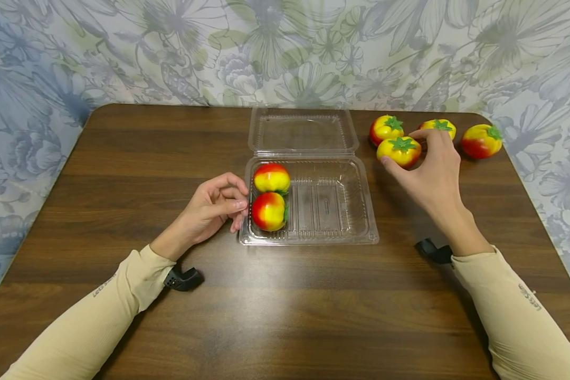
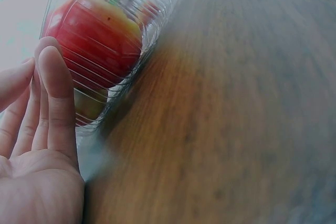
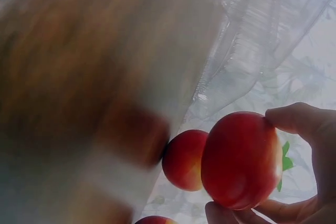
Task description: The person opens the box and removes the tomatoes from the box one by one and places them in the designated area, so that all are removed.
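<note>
My right hand (image 1: 437,171) grips a red-and-yellow toy fruit with a green leafy top (image 1: 399,152) between thumb and fingers. In the right wrist view this fruit (image 3: 241,161) shows its red underside, the thumb on one side and fingertips on the other. My left hand (image 1: 214,206) pinches the left rim of a clear plastic clamshell container (image 1: 313,240), thumb on the near side. Two similar toy fruits lie inside along its left side, one behind (image 1: 272,178) and one in front (image 1: 268,212). Through the ribbed wall, the left wrist view shows a fruit (image 2: 100,40).
Three more toy fruits rest at the table's back right: one left of my right hand (image 1: 385,128), one partly hidden behind it (image 1: 439,125), one farther right (image 1: 482,142). The container's lid (image 1: 304,132) lies folded back toward the floral wall (image 1: 285,53). Everything stands on a brown wooden table (image 1: 285,316).
</note>
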A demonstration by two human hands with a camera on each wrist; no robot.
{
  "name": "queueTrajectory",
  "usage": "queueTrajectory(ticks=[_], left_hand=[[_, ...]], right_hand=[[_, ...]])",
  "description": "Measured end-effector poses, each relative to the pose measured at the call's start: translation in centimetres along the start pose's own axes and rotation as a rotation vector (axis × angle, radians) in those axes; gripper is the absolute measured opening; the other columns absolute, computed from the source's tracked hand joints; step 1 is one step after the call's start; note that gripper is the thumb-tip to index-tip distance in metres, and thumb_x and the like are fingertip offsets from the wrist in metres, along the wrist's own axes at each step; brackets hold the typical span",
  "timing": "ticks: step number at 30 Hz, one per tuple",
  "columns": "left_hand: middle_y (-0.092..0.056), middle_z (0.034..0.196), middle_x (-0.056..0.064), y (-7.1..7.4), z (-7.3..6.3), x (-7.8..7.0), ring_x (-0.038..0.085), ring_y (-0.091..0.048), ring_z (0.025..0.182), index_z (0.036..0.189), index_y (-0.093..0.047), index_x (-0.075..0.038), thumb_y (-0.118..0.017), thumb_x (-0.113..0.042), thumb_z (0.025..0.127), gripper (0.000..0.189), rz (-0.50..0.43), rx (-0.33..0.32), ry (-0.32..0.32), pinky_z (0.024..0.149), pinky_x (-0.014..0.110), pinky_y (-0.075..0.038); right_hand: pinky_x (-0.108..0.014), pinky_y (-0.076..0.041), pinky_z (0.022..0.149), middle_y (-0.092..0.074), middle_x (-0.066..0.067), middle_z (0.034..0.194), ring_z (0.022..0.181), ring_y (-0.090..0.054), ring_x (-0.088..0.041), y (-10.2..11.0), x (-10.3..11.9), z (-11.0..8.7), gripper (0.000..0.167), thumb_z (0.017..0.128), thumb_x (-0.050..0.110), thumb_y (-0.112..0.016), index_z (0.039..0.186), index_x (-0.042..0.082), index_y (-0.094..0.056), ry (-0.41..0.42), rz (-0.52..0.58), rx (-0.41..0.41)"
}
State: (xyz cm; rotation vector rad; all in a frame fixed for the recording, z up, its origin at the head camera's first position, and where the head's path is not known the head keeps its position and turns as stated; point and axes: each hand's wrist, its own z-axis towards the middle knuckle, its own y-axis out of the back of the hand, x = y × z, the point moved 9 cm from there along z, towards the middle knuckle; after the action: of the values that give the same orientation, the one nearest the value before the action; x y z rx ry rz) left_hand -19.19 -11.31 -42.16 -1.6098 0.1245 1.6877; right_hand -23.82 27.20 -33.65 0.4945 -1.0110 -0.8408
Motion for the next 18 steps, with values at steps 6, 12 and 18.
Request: queueTrajectory(ticks=[6,12,18], left_hand=[[-0.072,0.085,0.015,0.0,-0.1,0.0,0.024,-0.063,0.056,0.115,-0.057,0.002,-0.048,0.020,0.098,0.026,0.001,-0.027,0.026,0.051,0.029,-0.057],[-0.072,0.085,0.015,0.0,-0.1,0.0,0.023,-0.063,0.057,0.114,-0.057,0.002,-0.048,0.020,0.099,0.025,0.000,-0.022,0.022,0.051,0.029,-0.057],[-0.072,0.085,0.015,0.2,-0.1,0.0,0.024,-0.063,0.057,0.114,-0.057,0.003,-0.049,0.020,0.099,0.024,0.004,-0.020,0.014,0.051,0.029,-0.057]], right_hand=[[-0.058,-0.040,0.102,-0.059,-0.027,0.126,0.119,-0.053,-0.044,-0.7,-0.9,-0.2,0.067,0.082,0.034,-0.086,0.126,-0.007,-0.058,-0.057,-0.023,0.067],[-0.060,-0.039,0.103,-0.058,-0.027,0.127,0.118,-0.052,-0.047,-1.3,-1.7,-0.3,0.069,0.085,0.037,-0.085,0.128,-0.007,-0.056,-0.106,-0.054,0.137],[-0.061,-0.041,0.101,-0.058,-0.028,0.124,0.114,-0.054,-0.048,-1.7,-2.0,-0.4,0.070,0.086,0.037,-0.085,0.129,-0.008,-0.053,-0.115,-0.069,0.181]])
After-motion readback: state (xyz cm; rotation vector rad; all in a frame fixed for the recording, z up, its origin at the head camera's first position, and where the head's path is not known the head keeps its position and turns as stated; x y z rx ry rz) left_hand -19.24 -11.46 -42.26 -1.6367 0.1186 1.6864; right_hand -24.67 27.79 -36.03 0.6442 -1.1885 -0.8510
